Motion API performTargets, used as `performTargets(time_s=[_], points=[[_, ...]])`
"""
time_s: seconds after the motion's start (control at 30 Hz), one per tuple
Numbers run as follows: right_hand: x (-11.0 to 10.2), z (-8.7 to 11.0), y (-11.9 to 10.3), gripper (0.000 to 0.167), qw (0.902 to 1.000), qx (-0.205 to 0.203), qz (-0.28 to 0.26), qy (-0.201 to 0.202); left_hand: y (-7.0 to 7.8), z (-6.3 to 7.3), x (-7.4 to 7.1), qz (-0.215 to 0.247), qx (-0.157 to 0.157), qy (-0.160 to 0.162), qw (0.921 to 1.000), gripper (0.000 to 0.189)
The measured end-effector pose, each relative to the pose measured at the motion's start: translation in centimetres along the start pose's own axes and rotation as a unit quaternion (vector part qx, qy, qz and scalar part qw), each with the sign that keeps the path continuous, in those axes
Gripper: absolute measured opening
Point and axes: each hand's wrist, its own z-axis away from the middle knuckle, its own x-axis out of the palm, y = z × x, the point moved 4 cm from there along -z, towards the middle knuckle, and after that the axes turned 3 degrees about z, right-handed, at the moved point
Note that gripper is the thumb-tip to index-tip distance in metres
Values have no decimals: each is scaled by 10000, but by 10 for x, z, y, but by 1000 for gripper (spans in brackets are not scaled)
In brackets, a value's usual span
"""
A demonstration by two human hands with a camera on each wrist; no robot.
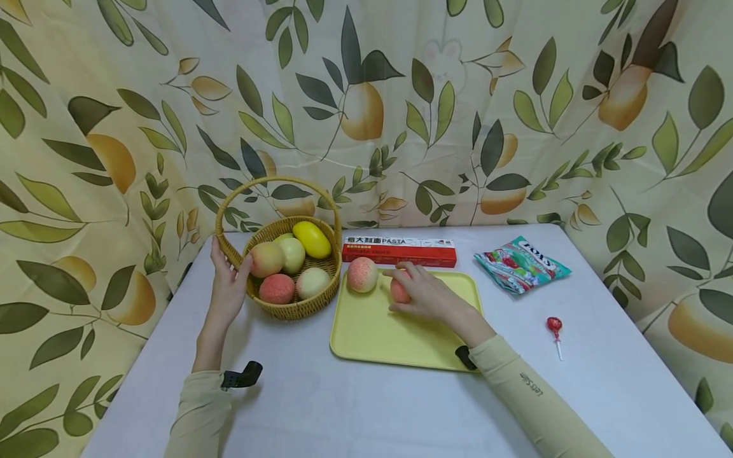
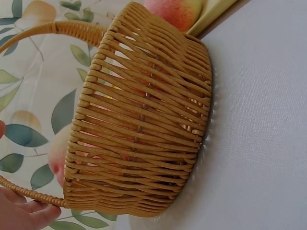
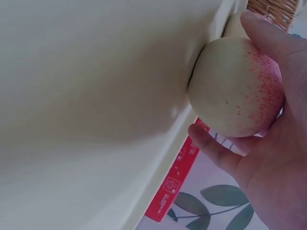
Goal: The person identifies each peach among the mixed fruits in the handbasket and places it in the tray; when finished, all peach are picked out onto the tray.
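Observation:
My left hand (image 1: pixel 228 289) grips the side of the handle on a wicker basket (image 1: pixel 298 311), fingers around it near the rim. Inside the basket lie several peaches (image 1: pixel 277 289) and a smooth yellow fruit (image 1: pixel 312 239). Over the yellow tray (image 1: pixel 372 340), my right hand (image 1: pixel 428 294) holds a pale peach (image 3: pixel 228 91) with red speckles, thumb and fingers spread around it. Part of that peach is hidden by the hand in the head view. A second peach (image 1: pixel 362 275) sits at the tray's back left corner, just left of the held one.
Behind the tray lies a red and white pasta box (image 1: pixel 401 253). Farther right are a green candy bag (image 1: pixel 522 266) and a red lollipop (image 1: pixel 554 326) on the white tablecloth (image 1: pixel 321 407). A leaf-patterned curtain (image 1: pixel 389 172) hangs behind the table.

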Motion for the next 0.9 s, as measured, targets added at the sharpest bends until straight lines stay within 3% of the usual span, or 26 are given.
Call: performTargets(time_s=[0.3, 0.6, 0.9], points=[[-1, 1, 1, 76, 10000, 67, -30, -55, 1, 0, 0, -60, -2, 16, 10000, 89], [-6, 0, -2, 74, 9998, -114, 123, 64, 1, 1, 1, -33, -23, 17, 10000, 89], [-14, -13, -24, 65, 9991, -289, 105, 287, 0, 1, -1, -42, -14, 16, 10000, 89]])
